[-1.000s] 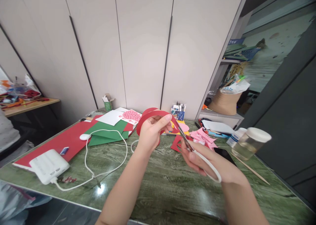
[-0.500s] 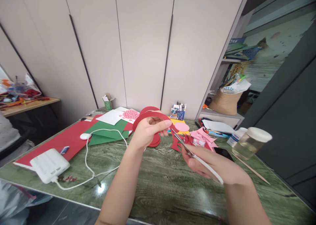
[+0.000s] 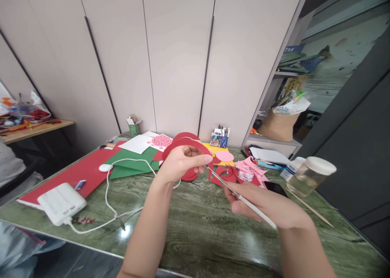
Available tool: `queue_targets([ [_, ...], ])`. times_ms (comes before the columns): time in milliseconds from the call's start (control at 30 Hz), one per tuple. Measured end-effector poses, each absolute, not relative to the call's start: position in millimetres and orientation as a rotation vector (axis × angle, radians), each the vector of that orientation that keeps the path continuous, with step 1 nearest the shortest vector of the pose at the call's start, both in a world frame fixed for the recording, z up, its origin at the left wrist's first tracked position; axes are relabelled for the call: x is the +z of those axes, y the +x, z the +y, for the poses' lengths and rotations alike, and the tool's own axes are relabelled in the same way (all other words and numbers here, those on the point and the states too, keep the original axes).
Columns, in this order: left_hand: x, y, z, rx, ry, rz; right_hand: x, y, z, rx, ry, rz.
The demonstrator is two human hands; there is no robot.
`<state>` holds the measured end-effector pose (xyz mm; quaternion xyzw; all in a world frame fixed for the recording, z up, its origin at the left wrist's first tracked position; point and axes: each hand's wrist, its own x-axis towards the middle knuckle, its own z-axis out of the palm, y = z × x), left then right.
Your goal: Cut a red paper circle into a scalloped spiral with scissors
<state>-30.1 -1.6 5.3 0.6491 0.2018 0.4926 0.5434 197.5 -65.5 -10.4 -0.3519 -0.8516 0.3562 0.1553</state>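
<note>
My left hand (image 3: 179,162) is raised over the green marble table (image 3: 195,225), fingers pinched on a curved red paper cut-out (image 3: 183,142). My right hand (image 3: 268,207) grips white-handled scissors (image 3: 240,196). Their blades point up and left toward the red paper, tips just short of my left fingertips. Under my left hand lies another round red paper piece (image 3: 190,174).
Red (image 3: 76,172), green (image 3: 131,162) and white (image 3: 137,144) paper sheets lie at the left, with a white power bank (image 3: 61,203) and cable (image 3: 122,213). Pink and red scraps (image 3: 246,172), a pen holder (image 3: 219,139), a lidded jar (image 3: 310,176) and a wooden stick (image 3: 310,209) sit right.
The scissors have drawn back from the red paper and swung flatter. My left hand has lowered slightly and shifted left with the cut-out.
</note>
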Motion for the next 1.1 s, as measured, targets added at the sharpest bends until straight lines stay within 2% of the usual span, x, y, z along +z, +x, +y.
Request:
queue_targets([
  [167, 3.8, -39.9, 0.3, 1.006, 1.61, 0.632, -7.4, 195.7, -66.2, 0.915, -1.068, -2.536],
  [467, 10.2, -46.6, -2.0, 0.865, 1.685, 0.621, -15.3, 195.4, -62.1, 0.799, -1.097, -2.63],
  [1100, 9.2, -47.6, -1.7, 0.829, 1.698, 0.704, -12.3, 196.9, -61.4, 0.855, -1.136, -2.609],
])
